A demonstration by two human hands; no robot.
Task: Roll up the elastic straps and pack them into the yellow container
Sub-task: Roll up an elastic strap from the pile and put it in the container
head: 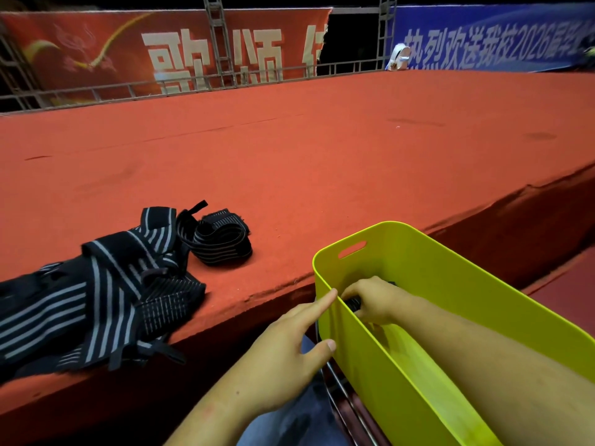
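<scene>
The yellow container [418, 262] stands at the lower right, just off the red stage edge. Inside it, my right hand [375, 300] grips a rolled black strap [352, 303], mostly hidden by the fingers and the container's near wall. My left hand [289, 346] lies against the outside of that near wall, fingers extended, index finger and thumb touching it. A heap of black straps with grey stripes [96, 294] lies unrolled on the stage at the left. One loosely coiled strap [219, 238] sits just beyond the heap.
The red carpeted stage [322, 162] stretches far ahead and drops off at its front edge near the container. Metal railings and red and blue banners line the back. A white object [399, 57] stands at the far edge. Metal bars [341, 391] run under the container.
</scene>
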